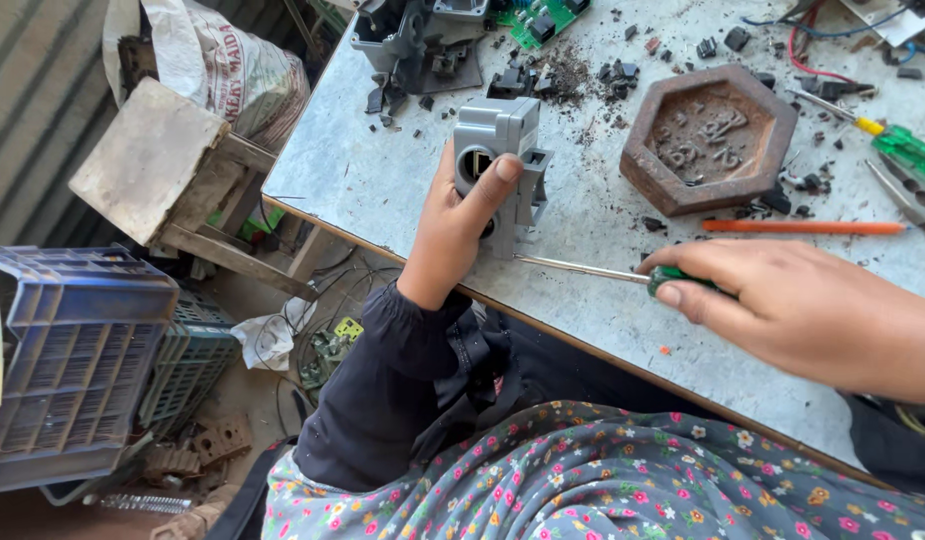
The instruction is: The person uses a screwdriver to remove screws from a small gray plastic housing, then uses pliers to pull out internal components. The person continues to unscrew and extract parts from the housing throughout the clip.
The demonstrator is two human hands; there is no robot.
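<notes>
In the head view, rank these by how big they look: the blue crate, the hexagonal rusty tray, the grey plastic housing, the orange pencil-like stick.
1. Blue crate, though it is cut off at the frame edge.
2. Hexagonal rusty tray.
3. Grey plastic housing, partly hidden by the left hand.
4. Orange stick: long but very thin.
</notes>
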